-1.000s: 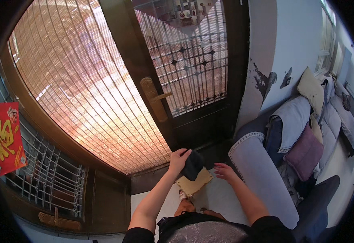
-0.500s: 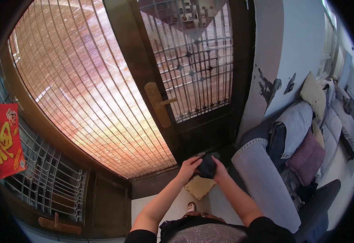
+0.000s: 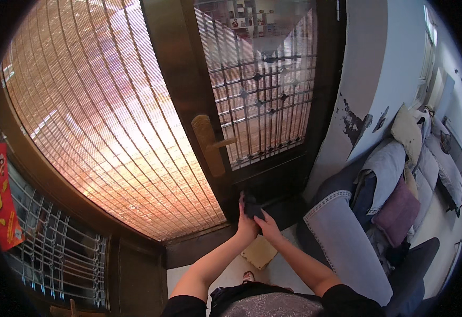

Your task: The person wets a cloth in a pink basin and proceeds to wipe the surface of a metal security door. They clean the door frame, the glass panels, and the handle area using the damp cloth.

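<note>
Both my hands are raised in front of me at the dark lower part of the door. Between them is a small black item [image 3: 253,207], soft-looking like a bunched cloth; its exact kind I cannot make out. My left hand [image 3: 247,224] grips it from the left, fingers pointing up along its side. From the right, my right hand [image 3: 269,227] closes on its lower edge, near the left wrist. Just beyond them stands the dark door [image 3: 268,171] with a glass-and-bar panel and a brass lever handle [image 3: 210,145].
A screened door opening [image 3: 115,116] fills the left. A red paper hanging [image 3: 1,203] is at the far left edge. To the right stands a sofa with a grey cover [image 3: 347,243] and a purple cushion [image 3: 397,211]. A yellowish mat [image 3: 260,252] lies below my hands.
My view has shifted slightly. The right hand has slid lower and closer to the left wrist, and the left fingers now point upward beside the black item, which has changed shape.
</note>
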Motion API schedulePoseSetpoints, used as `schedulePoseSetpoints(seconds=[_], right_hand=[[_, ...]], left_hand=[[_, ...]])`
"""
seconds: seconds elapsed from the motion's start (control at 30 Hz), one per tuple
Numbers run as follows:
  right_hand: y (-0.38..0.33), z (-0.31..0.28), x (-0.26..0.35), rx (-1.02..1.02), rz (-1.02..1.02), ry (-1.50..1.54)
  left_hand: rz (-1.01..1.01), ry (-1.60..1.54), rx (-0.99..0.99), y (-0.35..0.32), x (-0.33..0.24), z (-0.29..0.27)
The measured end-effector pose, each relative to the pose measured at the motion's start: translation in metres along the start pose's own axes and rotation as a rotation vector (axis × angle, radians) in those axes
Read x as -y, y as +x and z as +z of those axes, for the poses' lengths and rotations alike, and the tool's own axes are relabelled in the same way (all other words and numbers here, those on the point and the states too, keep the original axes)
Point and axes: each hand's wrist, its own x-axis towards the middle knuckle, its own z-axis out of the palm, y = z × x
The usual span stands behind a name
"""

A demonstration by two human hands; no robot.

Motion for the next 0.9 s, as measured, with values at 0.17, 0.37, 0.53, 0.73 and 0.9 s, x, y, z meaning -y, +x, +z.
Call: schedulePoseSetpoints(seconds=[0.17,0.37,0.53,0.73,0.9], right_hand=[[0.007,0.009,0.013,0.027,0.052,0.022],[0.038,0.003,0.035,-0.330,0.222,0.385],[0.065,-0.001,0.027,-0.080,0.239,0.669],[0.085,0.019,0.061,-0.043,0.190,0.651],[0.137,-0.023,0.079,-0.084,-0.038,0.670]], left_hand=[[0.113,-0.413,0.604,0.036,0.040,0.038],[-0.314,-1.602,0.191,0.041,0.108,0.008],[-0.294,-1.913,0.295,0.048,0.133,-0.057],[-0.219,-1.435,-0.344,0.072,0.169,-0.080],[-0.238,-1.264,-0.704,0.109,0.225,-0.102]])
